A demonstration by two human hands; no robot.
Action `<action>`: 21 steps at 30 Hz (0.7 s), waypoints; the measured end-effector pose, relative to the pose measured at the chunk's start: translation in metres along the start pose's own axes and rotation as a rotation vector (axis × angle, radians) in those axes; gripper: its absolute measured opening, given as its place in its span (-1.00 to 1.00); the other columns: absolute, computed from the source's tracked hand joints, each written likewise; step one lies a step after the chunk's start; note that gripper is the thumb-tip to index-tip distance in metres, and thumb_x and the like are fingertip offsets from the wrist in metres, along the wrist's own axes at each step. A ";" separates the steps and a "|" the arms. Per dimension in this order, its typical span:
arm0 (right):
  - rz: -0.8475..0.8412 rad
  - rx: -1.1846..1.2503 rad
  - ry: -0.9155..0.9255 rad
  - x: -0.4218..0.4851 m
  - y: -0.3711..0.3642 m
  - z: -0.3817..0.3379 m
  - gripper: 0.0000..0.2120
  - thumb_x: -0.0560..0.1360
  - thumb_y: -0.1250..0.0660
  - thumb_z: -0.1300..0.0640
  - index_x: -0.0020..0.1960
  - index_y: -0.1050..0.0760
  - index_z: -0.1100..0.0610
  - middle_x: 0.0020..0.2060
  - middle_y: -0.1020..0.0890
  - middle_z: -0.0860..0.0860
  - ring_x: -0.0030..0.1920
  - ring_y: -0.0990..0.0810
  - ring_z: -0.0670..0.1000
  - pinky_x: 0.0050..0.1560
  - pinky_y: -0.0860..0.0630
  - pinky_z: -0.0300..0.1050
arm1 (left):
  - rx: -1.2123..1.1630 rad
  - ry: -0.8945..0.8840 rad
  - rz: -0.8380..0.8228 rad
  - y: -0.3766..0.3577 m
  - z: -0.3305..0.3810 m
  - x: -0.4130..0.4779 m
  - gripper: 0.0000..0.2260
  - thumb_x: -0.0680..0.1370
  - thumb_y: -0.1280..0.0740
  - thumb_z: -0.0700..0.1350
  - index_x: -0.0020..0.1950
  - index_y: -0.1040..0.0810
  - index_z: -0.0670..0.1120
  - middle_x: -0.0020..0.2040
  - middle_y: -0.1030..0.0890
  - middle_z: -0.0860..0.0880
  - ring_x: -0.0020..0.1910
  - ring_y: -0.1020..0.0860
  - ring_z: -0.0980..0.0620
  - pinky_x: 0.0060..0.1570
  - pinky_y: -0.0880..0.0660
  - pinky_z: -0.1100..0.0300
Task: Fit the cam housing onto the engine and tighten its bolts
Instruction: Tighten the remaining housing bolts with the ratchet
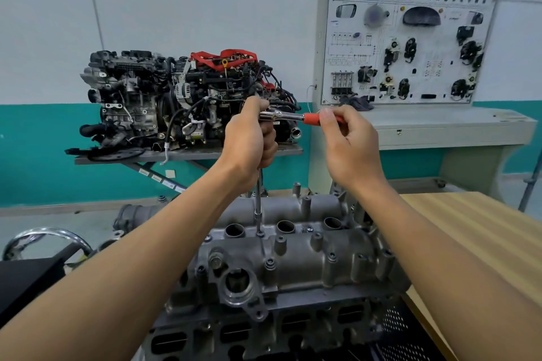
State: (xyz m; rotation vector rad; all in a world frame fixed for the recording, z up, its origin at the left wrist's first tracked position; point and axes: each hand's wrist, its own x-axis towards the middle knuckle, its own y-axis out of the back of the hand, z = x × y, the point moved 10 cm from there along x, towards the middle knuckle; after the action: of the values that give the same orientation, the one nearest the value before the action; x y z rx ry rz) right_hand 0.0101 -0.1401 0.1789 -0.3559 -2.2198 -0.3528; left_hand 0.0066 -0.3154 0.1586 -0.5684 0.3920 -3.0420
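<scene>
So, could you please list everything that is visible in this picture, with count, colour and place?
cam housing: one, grey, on top of the engine, front centre.
engine: one, dark grey, bottom centre.
ratchet wrench: one, chrome with red handle, above the cam housing; its long extension stands on a bolt.
bolt: one under the tool, dark, between two round holes of the housing.
display engine: one group, black, silver and red, on a grey stand at the wall.
training board: one, white with black parts, right, at the wall.
wooden table: one, light brown, right.
chrome tube: one, shiny, lower left.
left hand: one, grips the wrench below its head.
right hand: one, pinches the red handle.
</scene>
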 end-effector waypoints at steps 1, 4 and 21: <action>0.002 -0.002 0.007 -0.002 0.001 -0.001 -0.70 0.64 -0.23 -0.04 0.04 -0.61 0.16 -0.37 -0.49 -0.09 -0.38 -0.41 -0.13 -0.31 -0.31 -0.23 | -0.001 -0.002 0.009 0.002 -0.001 0.000 -0.52 0.62 -0.12 0.01 -0.51 -0.13 0.05 -0.54 -0.10 0.06 -0.55 -0.02 0.05 -0.57 -0.02 0.28; 0.021 -0.014 0.040 -0.006 0.005 -0.008 -0.71 0.62 -0.25 -0.06 -0.02 -0.62 0.13 -0.36 -0.51 -0.11 -0.38 -0.42 -0.17 -0.32 -0.31 -0.32 | -0.003 -0.016 0.038 0.006 -0.001 0.000 -0.53 0.61 -0.13 0.01 -0.50 -0.12 0.05 -0.54 -0.09 0.05 -0.53 -0.01 0.03 -0.57 -0.03 0.28; 0.036 -0.017 0.088 -0.009 0.014 -0.014 -0.69 0.61 -0.25 -0.08 0.01 -0.62 0.14 -0.28 -0.51 -0.11 -0.25 -0.43 -0.07 -0.16 -0.35 -0.13 | 0.037 -0.090 0.016 -0.001 0.007 -0.004 -0.56 0.62 -0.11 -0.01 -0.45 -0.09 0.05 -0.53 -0.09 0.05 -0.52 0.00 0.03 -0.54 -0.01 0.26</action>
State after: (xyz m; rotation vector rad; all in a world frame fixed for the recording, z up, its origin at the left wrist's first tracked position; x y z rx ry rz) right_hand 0.0301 -0.1336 0.1824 -0.3813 -2.1226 -0.3616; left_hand 0.0127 -0.3155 0.1635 -0.6927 0.3350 -2.9882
